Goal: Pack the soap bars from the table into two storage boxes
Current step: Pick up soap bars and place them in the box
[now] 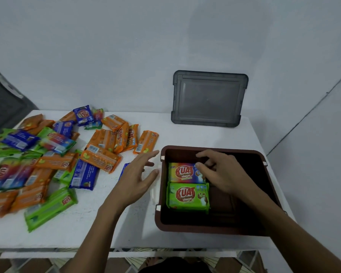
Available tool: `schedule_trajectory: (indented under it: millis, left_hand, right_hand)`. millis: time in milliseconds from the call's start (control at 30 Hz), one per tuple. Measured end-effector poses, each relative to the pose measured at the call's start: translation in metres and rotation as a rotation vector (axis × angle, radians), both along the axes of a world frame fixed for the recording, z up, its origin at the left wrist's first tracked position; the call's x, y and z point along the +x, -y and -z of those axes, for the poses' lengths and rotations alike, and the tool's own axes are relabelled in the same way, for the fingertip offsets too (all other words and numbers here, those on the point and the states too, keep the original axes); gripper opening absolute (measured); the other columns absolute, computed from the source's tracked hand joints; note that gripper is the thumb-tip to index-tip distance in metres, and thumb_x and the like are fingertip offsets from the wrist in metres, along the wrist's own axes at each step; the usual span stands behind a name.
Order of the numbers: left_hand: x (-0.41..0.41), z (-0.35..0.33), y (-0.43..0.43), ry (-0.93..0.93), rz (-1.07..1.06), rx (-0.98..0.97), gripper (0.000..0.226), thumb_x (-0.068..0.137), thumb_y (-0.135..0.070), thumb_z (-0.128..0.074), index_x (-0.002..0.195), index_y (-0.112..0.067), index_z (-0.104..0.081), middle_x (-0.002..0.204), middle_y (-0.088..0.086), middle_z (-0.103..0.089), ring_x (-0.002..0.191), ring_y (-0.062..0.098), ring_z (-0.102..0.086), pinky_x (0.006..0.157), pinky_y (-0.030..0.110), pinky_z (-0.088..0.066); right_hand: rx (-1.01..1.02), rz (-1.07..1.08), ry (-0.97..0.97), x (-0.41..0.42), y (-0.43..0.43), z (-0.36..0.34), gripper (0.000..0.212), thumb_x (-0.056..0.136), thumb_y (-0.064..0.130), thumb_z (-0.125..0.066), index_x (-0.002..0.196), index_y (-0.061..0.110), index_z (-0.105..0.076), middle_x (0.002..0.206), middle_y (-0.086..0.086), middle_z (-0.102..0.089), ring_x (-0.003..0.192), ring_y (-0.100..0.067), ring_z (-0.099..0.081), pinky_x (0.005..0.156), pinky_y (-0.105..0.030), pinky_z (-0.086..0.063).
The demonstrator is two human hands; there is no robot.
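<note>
At the far left a dark grey object (4, 103) is cut off by the frame edge, too little of it in view to say what it is. Beside it, the left half of the white counter (126, 229) carries a loose pile of soap bars (47, 158) in orange, green, blue and multicoloured wrappers. They overlap each other, the leftmost ones are blurred and run out of the picture, and most labels cannot be read.

One blue bar (125, 168) shows only as a sliver behind the left hand (138, 174). That hand hovers over the counter just left of the box, fingers spread wide and holding nothing.

Next comes the brown storage box (211, 227), open, its right interior dark and hard to see into. Two bars lie flat against its left wall, touching each other. The multicoloured bar (182, 172) is farther from the person and the green bar (187, 196) is nearer, both reading "KUAT".

The right hand (222, 172) reaches into the box with bent fingers, fingertips at the right end of the multicoloured bar and covering that end. I cannot tell whether it grips the bar or only touches it.

Behind the box, a translucent grey lid (208, 98) leans upright against the wall, its lower edge on the counter.
</note>
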State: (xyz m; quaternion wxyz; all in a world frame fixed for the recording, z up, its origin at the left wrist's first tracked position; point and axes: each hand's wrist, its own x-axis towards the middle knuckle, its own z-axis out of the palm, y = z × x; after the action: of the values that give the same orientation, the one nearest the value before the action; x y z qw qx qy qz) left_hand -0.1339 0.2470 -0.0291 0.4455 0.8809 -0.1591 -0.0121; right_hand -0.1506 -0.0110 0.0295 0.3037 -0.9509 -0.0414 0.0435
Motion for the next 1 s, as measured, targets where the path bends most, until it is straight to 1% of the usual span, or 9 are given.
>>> schedule_trajectory:
  millis: [100,167,300,400,533,633,733,900,1000]
  left_hand:
    - [-0.005,-0.001,-0.015,-0.037,-0.026,0.045,0.040,0.094,-0.032,-0.056,0.131,-0.040,-0.045,0.127,-0.022,-0.048,0.104,-0.017,-0.049,0.087,0.009,-0.039]
    - [-0.008,0.001,-0.031,-0.063,-0.049,0.079,0.038,0.094,-0.030,-0.056,0.130,-0.039,-0.047,0.123,-0.023,-0.047,0.103,-0.013,-0.047,0.094,0.020,-0.041]
    - [-0.017,0.010,-0.071,-0.061,-0.135,0.119,0.037,0.093,-0.031,-0.058,0.128,-0.040,-0.049,0.128,-0.016,-0.053,0.109,0.000,-0.053,0.088,0.025,-0.047]
    - [-0.029,0.018,-0.104,-0.035,-0.218,0.216,0.042,0.090,-0.028,-0.064,0.130,-0.033,-0.052,0.126,-0.012,-0.055,0.105,0.001,-0.053,0.082,0.020,-0.041]
    - [-0.044,0.029,-0.156,-0.092,-0.379,0.354,0.048,0.082,-0.019,-0.074,0.127,-0.019,-0.058,0.126,0.003,-0.057,0.114,0.022,-0.053,0.088,0.035,-0.046]
    - [-0.052,0.045,-0.193,-0.153,-0.430,0.571,0.055,0.070,-0.017,-0.081,0.122,-0.014,-0.063,0.123,0.011,-0.060,0.106,0.037,-0.056,0.083,0.043,-0.047]
    - [-0.054,0.051,-0.210,-0.190,-0.456,0.758,0.063,0.073,-0.032,-0.075,0.132,-0.021,-0.056,0.133,0.004,-0.054,0.117,0.032,-0.049,0.086,0.043,-0.042]
    - [-0.051,0.056,-0.212,-0.127,-0.453,0.811,0.065,0.071,-0.030,-0.076,0.132,-0.019,-0.055,0.131,0.007,-0.058,0.112,0.033,-0.050,0.081,0.041,-0.037]
    - [-0.048,0.050,-0.211,-0.139,-0.433,0.786,0.069,0.077,-0.034,-0.069,0.140,-0.023,-0.043,0.138,0.003,-0.050,0.120,0.028,-0.042,0.090,0.039,-0.032]
  right_hand:
    - [0.046,-0.048,0.080,0.011,-0.021,-0.010,0.029,0.093,0.035,-0.060,0.120,0.023,-0.063,0.083,0.011,-0.066,0.075,-0.004,-0.064,0.067,-0.019,-0.052]
    - [0.072,-0.078,0.124,0.019,-0.039,-0.013,0.025,0.093,0.031,-0.060,0.116,0.023,-0.065,0.084,0.010,-0.069,0.074,-0.003,-0.065,0.067,-0.013,-0.050]
    - [0.165,-0.184,0.151,0.032,-0.080,-0.010,0.021,0.091,0.027,-0.061,0.111,0.021,-0.067,0.082,0.008,-0.071,0.072,-0.008,-0.066,0.075,-0.031,-0.055]
    - [0.155,-0.254,0.146,0.043,-0.112,-0.003,0.024,0.092,0.030,-0.061,0.115,0.025,-0.066,0.088,0.009,-0.067,0.078,-0.008,-0.062,0.076,-0.029,-0.052]
    - [0.025,-0.362,0.134,0.064,-0.156,0.002,0.031,0.095,0.036,-0.055,0.124,0.027,-0.061,0.106,0.010,-0.066,0.093,-0.005,-0.057,0.081,-0.028,-0.048]
    - [0.033,-0.464,0.124,0.077,-0.189,0.004,0.031,0.095,0.033,-0.056,0.124,0.023,-0.061,0.110,0.006,-0.067,0.093,-0.004,-0.055,0.083,-0.033,-0.050]
    - [-0.004,-0.553,0.121,0.086,-0.219,0.012,0.034,0.096,0.034,-0.055,0.127,0.021,-0.060,0.114,0.000,-0.067,0.096,-0.010,-0.061,0.082,-0.034,-0.053]
    - [-0.041,-0.634,0.035,0.097,-0.257,0.030,0.037,0.097,0.033,-0.053,0.132,0.023,-0.056,0.126,-0.001,-0.063,0.107,-0.013,-0.060,0.077,-0.025,-0.048]
    - [-0.057,-0.655,-0.012,0.105,-0.271,0.037,0.037,0.097,0.034,-0.052,0.133,0.025,-0.054,0.128,-0.002,-0.061,0.104,-0.013,-0.059,0.075,-0.028,-0.051]
